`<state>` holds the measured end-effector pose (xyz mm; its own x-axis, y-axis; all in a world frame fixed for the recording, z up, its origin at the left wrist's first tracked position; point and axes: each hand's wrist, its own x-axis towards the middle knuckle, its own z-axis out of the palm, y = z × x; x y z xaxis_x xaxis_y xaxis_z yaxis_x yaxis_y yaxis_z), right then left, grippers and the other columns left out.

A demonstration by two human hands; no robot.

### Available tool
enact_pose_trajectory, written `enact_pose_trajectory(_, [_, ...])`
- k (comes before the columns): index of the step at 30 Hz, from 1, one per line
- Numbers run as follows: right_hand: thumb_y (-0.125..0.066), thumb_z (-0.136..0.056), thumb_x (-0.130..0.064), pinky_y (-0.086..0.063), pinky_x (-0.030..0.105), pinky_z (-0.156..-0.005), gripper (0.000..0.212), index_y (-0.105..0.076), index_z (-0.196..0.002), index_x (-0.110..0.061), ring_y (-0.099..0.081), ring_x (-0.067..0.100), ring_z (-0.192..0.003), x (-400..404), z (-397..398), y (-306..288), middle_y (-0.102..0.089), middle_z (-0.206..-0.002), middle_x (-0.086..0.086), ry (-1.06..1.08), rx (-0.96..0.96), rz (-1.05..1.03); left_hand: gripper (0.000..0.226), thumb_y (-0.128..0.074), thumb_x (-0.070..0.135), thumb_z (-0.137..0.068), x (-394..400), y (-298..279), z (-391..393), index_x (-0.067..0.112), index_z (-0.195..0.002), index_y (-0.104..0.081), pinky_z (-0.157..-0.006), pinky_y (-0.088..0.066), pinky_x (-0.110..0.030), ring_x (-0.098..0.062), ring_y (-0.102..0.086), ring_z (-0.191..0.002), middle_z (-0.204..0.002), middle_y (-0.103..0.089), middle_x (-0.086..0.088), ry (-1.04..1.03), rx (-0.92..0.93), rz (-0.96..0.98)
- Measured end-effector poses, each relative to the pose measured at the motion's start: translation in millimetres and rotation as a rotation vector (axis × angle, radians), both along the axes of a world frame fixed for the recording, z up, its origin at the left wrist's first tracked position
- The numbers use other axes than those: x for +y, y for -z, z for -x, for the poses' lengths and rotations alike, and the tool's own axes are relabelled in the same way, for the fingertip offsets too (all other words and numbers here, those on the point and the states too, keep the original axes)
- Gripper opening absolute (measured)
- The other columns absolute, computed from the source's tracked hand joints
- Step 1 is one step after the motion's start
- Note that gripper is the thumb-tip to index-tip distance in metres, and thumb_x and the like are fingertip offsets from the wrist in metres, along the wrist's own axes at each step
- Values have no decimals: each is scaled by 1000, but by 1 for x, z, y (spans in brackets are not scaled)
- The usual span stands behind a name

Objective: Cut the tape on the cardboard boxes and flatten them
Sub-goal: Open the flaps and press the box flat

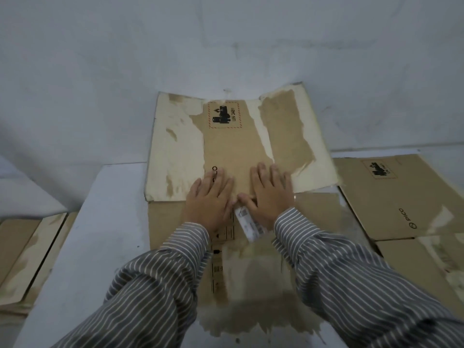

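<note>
A flattened brown cardboard box (233, 141) with torn pale patches and a printed battery warning label lies across a white table (110, 222), its far end against the wall. My left hand (209, 202) presses flat on the cardboard, fingers straight. My right hand (270, 194) also presses flat beside it, thumbs nearly touching. A small white labelled object (248, 224), perhaps a cutter, lies under the heel of my right hand; whether the hand holds it cannot be told. Clear tape glints on the near part of the box (251, 272).
More brown boxes marked PICO (401, 197) sit to the right of the table. A stack of flattened cardboard (30, 254) lies low on the left. A grey-white wall (226, 46) stands right behind the table.
</note>
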<state>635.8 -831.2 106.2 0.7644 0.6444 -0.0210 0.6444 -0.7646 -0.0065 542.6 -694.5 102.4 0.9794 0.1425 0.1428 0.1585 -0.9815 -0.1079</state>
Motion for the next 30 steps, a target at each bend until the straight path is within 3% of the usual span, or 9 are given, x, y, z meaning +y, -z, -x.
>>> enact_pose_trajectory(2, [-8,-91,-66,3,52,-114,79,6,-151,-17,8,29,-145,-3,5,34,12,-159,6,-27,131,58,57,-14,43,-102,-1,30,10,21,-153,-1,-115,-9,-50,-30,-1,-147,-160,7,-8,-14,282,15])
enact_pose_trajectory(6, [-16,-95,-60,3,56,-113,74,12,-150,-20,13,28,-145,-11,17,92,18,-157,2,-18,341,145,62,-12,46,-102,-7,90,39,19,-151,13,-117,-5,-46,-30,8,-146,-159,16,-6,-112,553,138])
enact_pose_trajectory(11, [-18,-93,-59,8,61,-110,75,15,-149,-20,18,33,-143,-8,25,121,24,-155,4,22,322,138,91,26,54,-67,-10,112,33,18,-151,14,-116,-8,-47,-33,4,-146,-159,15,-9,-151,502,190])
enact_pose_trajectory(13, [-19,-92,-60,6,61,-110,76,13,-149,-21,15,33,-144,-4,21,123,21,-156,4,23,294,129,81,17,57,-81,-5,112,19,17,-151,12,-116,-8,-48,-34,5,-146,-159,14,-9,-177,489,204])
enact_pose_trajectory(15, [-23,-93,-58,5,61,-110,75,8,-150,-21,13,32,-144,3,10,121,17,-158,3,24,289,110,66,-6,52,-98,3,114,1,16,-151,13,-116,-6,-49,-35,8,-146,-158,16,-9,-192,469,223])
enact_pose_trajectory(18, [-23,-95,-55,3,62,-110,72,5,-151,-20,12,32,-144,24,-16,119,14,-158,2,43,292,85,64,-13,47,-101,18,116,-27,16,-151,13,-117,-4,-50,-34,10,-145,-158,17,-7,-215,439,243])
enact_pose_trajectory(22, [-19,-97,-51,7,61,-111,68,9,-150,-21,16,29,-144,51,-48,124,18,-158,0,61,285,78,65,-11,48,-100,37,124,-64,17,-150,15,-116,-1,-52,-32,13,-145,-158,20,-4,-242,410,284])
enact_pose_trajectory(27, [-15,-96,-51,13,58,-109,67,10,-150,-21,16,28,-144,54,-50,135,18,-157,0,82,221,72,86,25,52,-70,40,136,-69,18,-149,19,-113,7,-54,-30,18,-144,-151,30,2,-249,373,288])
enact_pose_trajectory(30, [-2,-89,-54,13,58,-109,70,11,-150,-22,16,27,-144,55,-49,133,18,-157,0,85,227,94,82,21,54,-75,40,133,-68,18,-149,19,-114,8,-53,-30,18,-144,-157,23,-1,-271,367,295])
